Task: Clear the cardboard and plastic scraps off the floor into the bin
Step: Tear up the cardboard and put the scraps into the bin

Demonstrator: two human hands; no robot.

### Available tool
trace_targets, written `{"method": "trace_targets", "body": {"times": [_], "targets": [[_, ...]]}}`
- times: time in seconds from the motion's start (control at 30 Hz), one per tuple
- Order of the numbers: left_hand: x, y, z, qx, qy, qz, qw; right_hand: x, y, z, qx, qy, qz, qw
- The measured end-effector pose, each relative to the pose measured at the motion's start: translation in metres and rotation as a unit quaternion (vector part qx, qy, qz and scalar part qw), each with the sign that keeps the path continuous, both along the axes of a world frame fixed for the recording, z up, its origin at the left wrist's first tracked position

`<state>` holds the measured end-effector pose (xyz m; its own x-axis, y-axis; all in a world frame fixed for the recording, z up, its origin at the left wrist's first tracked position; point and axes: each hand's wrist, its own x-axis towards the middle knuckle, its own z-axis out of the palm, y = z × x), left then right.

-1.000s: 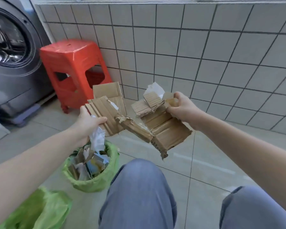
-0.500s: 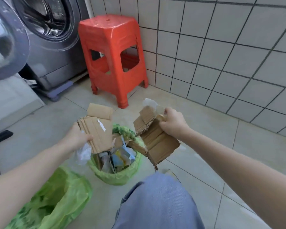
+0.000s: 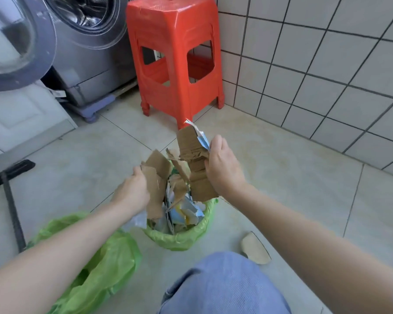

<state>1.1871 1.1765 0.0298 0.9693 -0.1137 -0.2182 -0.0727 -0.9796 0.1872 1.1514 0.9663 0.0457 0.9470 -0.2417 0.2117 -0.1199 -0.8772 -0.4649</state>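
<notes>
A red plastic stool point(image 3: 176, 57) stands on the tiled floor point(image 3: 281, 168), close to the white tiled wall point(image 3: 315, 64). To the left of the stool is a grey washing machine point(image 3: 82, 48) with its round door point(image 3: 14, 41) open. The machine sits on a base with small feet point(image 3: 93, 109). A white panel point(image 3: 21, 114) is at the left edge. A black bar with a long handle point(image 3: 9, 191) lies on the floor at the left. A blue-clad knee point(image 3: 222, 284) shows at the bottom.
</notes>
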Motion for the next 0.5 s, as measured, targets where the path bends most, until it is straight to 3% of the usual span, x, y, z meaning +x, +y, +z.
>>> {"method": "trace_targets", "body": {"times": [0.17,0.4,0.5], "targets": [[-0.005,-0.008,-0.015,0.017,-0.031,-0.030,0.999,0.000,0.015,-0.028,0.014,-0.001,0.018,1.000],[-0.010,-0.008,-0.037,-0.030,-0.045,0.021,0.998,0.005,0.024,-0.052,-0.013,-0.062,0.001,0.998],[-0.014,-0.010,-0.046,-0.039,-0.039,0.038,0.998,0.002,0.028,-0.062,0.040,0.038,0.022,0.998]]}}
